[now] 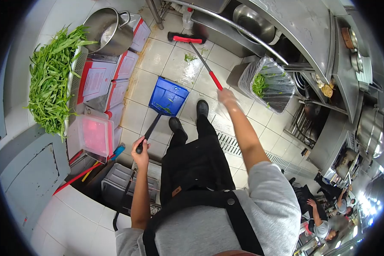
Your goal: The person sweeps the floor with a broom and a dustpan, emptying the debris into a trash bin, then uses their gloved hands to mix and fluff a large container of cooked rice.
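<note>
My left hand (141, 150) is closed round the black handle of a blue dustpan (168, 94), which rests on the tiled floor in front of my shoes. A few green leaf scraps lie in the dustpan near its handle. My right hand (228, 99) grips the red part of the handle of a broom (188, 39). The broom's red head with dark bristles is at the far end of the floor, slightly blurred. Between broom head and dustpan, a small heap of green leaves (190, 57) lies on the wet tiles.
At right stands a bin (266, 85) lined with clear plastic, holding greens. Leafy greens fill a white basket (72, 79) on the left, beside a steel pot (109, 32) and several boxes. A floor drain (229, 144) runs behind my feet. Other people work at lower right.
</note>
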`<action>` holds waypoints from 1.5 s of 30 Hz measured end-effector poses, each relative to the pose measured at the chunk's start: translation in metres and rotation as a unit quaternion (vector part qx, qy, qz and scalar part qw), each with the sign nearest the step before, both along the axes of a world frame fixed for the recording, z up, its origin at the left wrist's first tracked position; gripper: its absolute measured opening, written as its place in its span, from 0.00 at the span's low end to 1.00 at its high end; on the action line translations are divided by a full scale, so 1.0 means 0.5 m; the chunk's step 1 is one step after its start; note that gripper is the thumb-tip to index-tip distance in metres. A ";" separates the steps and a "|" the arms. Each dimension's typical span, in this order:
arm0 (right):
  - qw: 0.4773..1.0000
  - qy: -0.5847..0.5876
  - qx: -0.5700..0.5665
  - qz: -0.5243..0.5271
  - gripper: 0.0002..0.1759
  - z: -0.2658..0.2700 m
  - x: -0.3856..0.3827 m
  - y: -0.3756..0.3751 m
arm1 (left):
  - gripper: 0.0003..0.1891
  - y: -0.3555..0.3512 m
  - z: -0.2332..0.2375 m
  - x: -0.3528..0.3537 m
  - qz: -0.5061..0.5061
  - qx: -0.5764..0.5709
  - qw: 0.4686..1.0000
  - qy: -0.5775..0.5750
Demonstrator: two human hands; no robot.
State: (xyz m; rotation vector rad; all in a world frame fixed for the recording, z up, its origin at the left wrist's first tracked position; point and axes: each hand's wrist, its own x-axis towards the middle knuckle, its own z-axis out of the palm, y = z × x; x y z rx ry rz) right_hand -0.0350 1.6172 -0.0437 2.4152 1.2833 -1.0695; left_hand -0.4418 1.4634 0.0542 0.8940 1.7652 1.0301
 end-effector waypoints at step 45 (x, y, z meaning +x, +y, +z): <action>0.996 0.033 0.076 0.028 0.30 -0.008 -0.073 -0.115 | 0.09 0.123 -0.144 0.079 -0.007 -0.005 0.999 -0.033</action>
